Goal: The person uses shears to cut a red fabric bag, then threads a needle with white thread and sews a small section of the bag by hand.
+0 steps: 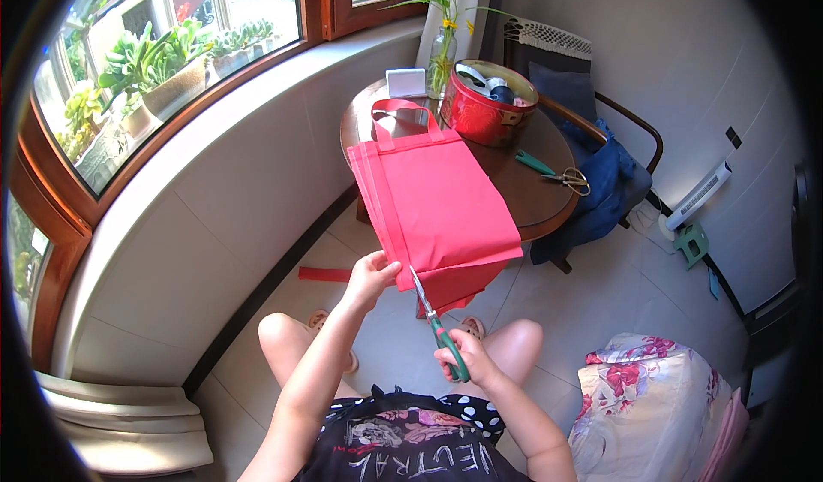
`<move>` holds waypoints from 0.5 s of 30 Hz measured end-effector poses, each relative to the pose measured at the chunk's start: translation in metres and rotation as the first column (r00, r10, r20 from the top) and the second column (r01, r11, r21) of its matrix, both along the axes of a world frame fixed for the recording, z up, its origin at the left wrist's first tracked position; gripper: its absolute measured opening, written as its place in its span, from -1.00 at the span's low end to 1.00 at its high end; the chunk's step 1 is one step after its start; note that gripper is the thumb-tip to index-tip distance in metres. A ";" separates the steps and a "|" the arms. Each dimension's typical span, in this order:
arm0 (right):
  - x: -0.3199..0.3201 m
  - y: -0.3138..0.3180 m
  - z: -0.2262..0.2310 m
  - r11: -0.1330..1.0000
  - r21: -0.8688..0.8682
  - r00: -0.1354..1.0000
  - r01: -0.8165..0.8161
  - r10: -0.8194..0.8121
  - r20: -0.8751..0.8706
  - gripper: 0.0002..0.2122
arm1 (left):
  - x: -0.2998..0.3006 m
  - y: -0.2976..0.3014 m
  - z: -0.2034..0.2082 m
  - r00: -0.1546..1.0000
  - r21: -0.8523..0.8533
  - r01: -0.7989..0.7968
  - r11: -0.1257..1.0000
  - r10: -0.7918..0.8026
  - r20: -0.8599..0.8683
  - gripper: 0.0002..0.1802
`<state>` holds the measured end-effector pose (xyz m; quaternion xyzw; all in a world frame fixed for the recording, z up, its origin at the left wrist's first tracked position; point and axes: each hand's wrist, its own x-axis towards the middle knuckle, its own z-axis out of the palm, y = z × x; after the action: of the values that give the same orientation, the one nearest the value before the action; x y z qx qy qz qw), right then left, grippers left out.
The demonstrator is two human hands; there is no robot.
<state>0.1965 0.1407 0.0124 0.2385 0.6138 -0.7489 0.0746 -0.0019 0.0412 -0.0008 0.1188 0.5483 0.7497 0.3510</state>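
A pinkish-red fabric bag (437,195) with a looped handle lies on the round table, its near end hanging over the edge toward me. My left hand (374,279) pinches the bag's near left corner between thumb and fingers. In my right hand (468,355) are scissors (431,315) with green handles, their blades pointing away from me. The blade tips meet the bag's near edge, just right of my left fingers. How far apart the blades are is hard to make out. Beyond my left wrist, a red strip (324,274) shows low beside the bag.
On the dark round table (549,207) stand a red tin (489,109) full of items, a glass vase (441,62) with a plant and a white box (405,82). Gold-handled scissors (573,180) lie near its right edge. A chair (617,147) stands behind; flowered fabric (643,405) sits at lower right.
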 end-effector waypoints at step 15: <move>-0.013 -0.017 0.004 0.959 -0.281 0.999 0.014 -0.025 -0.037 -0.77 | 0.008 -0.003 -0.006 0.986 0.095 -0.083 0.992 0.068 0.152 -0.73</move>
<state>0.1834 0.1233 0.0167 0.2165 0.5002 -0.8338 0.0881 0.0059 0.0379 -0.0066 0.0596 0.4861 0.7960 0.3556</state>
